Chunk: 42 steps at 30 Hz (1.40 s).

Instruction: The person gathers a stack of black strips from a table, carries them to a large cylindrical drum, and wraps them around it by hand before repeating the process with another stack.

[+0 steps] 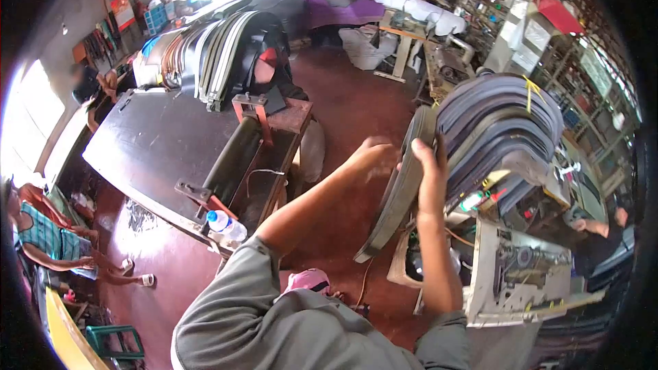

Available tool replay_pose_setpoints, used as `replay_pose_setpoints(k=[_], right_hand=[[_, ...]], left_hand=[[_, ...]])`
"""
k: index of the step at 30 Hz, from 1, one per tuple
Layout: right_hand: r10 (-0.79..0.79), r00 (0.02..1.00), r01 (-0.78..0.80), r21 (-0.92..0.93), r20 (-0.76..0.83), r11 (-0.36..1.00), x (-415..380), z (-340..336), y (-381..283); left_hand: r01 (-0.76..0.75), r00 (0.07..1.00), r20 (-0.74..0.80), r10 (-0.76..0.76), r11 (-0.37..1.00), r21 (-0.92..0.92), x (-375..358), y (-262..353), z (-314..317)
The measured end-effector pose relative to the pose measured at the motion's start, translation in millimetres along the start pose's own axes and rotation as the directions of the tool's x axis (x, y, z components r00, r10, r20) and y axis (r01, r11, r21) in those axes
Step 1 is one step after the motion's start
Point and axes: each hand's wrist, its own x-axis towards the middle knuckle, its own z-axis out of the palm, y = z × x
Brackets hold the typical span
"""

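A long bundle of flat grey-green strips (397, 199) hangs at a slant in front of me, its lower end over the red floor. My right hand (430, 164) is closed round the bundle's upper right side, thumb up. To the left of it, my left hand (379, 155) is at the bundle's left edge, blurred, and its fingers cannot be made out clearly. Just to the right of my right hand, a thick stack of curved grey and blue strips (493, 123) is draped over a support, with a yellow tie (531, 92) on top.
A roller machine (236, 157) and a dark table (157, 137) stand to the left, with a water bottle (226, 225). A sewing machine table (521, 267) is at the lower right. People sit at the far left (51, 233) and right (600, 229).
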Motion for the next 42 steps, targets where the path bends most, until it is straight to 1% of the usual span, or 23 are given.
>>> replay_pose_setpoints(k=[2, 4, 7, 9, 11, 14, 16, 18, 20, 21, 22, 23, 25, 28, 29, 30, 32, 33, 36, 38, 39, 40, 42], right_hand=[[-0.098, 0.994, 0.096, -0.051, -0.051, 0.994, 17, 4, 32], [0.003, 1.000, -0.003, -0.007, 0.000, 1.000, 38, -3, 76], [0.067, 0.997, -0.066, 0.021, -0.035, 0.998, 69, 1, 131], [0.131, 0.991, -0.132, -0.026, -0.022, 0.991, 98, 2, 155], [0.100, 0.994, -0.102, -0.045, -0.042, 0.994, 134, 6, 181], [0.135, 0.988, -0.139, -0.053, -0.079, 0.989, 182, 17, 201], [0.204, 0.978, -0.202, 0.026, -0.051, 0.979, 217, 32, 199], [0.102, 0.995, -0.102, 0.018, -0.001, 0.995, 249, 39, 218], [0.045, 0.995, -0.027, -0.202, 0.089, 0.979, 288, 36, 217], [0.015, 0.989, 0.032, -0.312, 0.145, 0.949, 309, 33, 213], [0.036, 0.991, 0.013, -0.349, 0.133, 0.937, 335, 30, 212], [0.078, 0.995, -0.051, -0.338, 0.068, 0.940, 367, 19, 211], [0.097, 0.995, -0.091, -0.279, 0.007, 0.956, 442, 3, 211], [-0.157, 0.944, 0.225, -0.216, 0.291, 0.950, 587, -12, 220], [-0.160, 0.872, 0.230, -0.098, 0.462, 0.968, 637, -5, 234], [-0.157, 0.755, 0.209, -0.007, 0.637, 0.978, 680, 12, 241], [-0.260, 0.260, 0.118, 0.237, 0.930, 0.964, 749, 55, 259], [-0.251, 0.089, -0.108, 0.260, 0.964, 0.959, 763, 73, 276], [-0.178, -0.349, -0.597, -0.072, 0.920, 0.799, 784, 113, 301], [-0.047, -0.492, -0.641, -0.325, 0.869, 0.695, 804, 113, 318], [-0.045, -0.567, -0.623, -0.393, 0.822, 0.676, 814, 122, 327], [-0.063, -0.619, -0.597, -0.416, 0.783, 0.686, 822, 131, 331], [-0.079, -0.676, -0.557, -0.439, 0.733, 0.705, 839, 149, 342]], left_hand=[[0.323, 0.945, 0.069, -0.320, 0.875, -0.361, -6, 16, 3], [0.377, 0.926, 0.208, -0.314, 0.788, -0.486, 5, 25, 21], [0.153, 0.987, 0.015, -0.157, 0.929, -0.338, 76, 6, -2], [0.053, 0.999, 0.002, -0.053, 0.990, -0.128, 145, -44, -55], [-0.109, 0.986, 0.146, 0.086, 0.981, 0.161, 189, -55, -92], [-0.084, 0.996, 0.036, 0.083, 0.996, 0.042, 233, -38, -95], [0.114, 0.993, 0.000, -0.114, 0.993, -0.013, 254, 2, -105], [0.218, 0.974, -0.045, -0.223, 0.970, -0.108, 262, 52, -101], [0.149, 0.988, -0.054, -0.147, 0.988, 0.037, 301, 73, -125], [0.362, 0.925, -0.087, -0.371, 0.927, -0.098, 301, 100, -126], [0.314, 0.938, -0.122, -0.324, 0.945, -0.092, 314, 110, -137], [0.387, 0.919, -0.032, -0.393, 0.915, -0.118, 321, 127, -151], [0.291, 0.948, -0.113, -0.297, 0.955, -0.060, 349, 144, -175], [0.255, 0.965, -0.030, -0.260, 0.961, -0.108, 376, 173, -205], [0.219, 0.974, -0.051, -0.222, 0.975, -0.044, 388, 181, -221], [0.247, 0.969, 0.011, -0.247, 0.963, -0.112, 399, 196, -222], [0.290, 0.956, 0.056, -0.288, 0.957, -0.018, 419, 225, -235], [0.332, 0.937, 0.075, -0.341, 0.937, 0.106, 430, 239, -246], [0.336, 0.920, 0.160, -0.357, 0.931, 0.143, 451, 282, -260], [0.383, 0.921, -0.024, -0.388, 0.897, 0.220, 456, 310, -266], [0.489, 0.862, 0.016, -0.507, 0.838, 0.244, 466, 311, -289], [0.450, 0.888, -0.084, -0.451, 0.818, 0.359, 470, 321, -295], [0.419, 0.900, 0.011, -0.435, 0.873, 0.248, 487, 309, -330]])
